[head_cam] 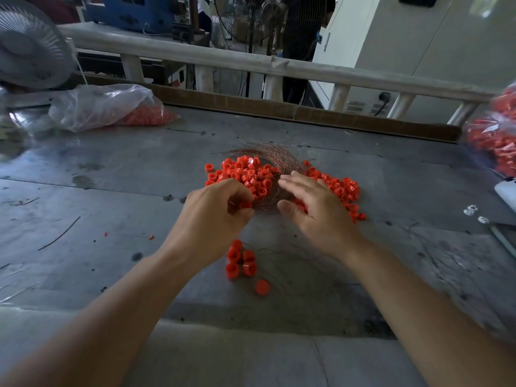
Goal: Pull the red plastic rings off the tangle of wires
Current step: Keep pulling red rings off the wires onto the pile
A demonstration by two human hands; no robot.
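Grey, scuffed workshop bench with a railing behind it, and both hands at a tangle at centre frame.

Two clear bags of red parts sit on the bench, one at upper left below one fan and one at the right edge. One tangle of thin coppery wires lies at centre, strung with rings too many to count, likely dozens. Six loose rings lie nearer, between the forearms. The right hand lies flat, fingers nearly straight, on the wires and rings. The left hand is curled, pinching one ring at the tangle's near edge. The rings look light, stiff and smooth; the wire looks springy and apt to snag, so I'd pin the tangle and pinch each ring by its rim.
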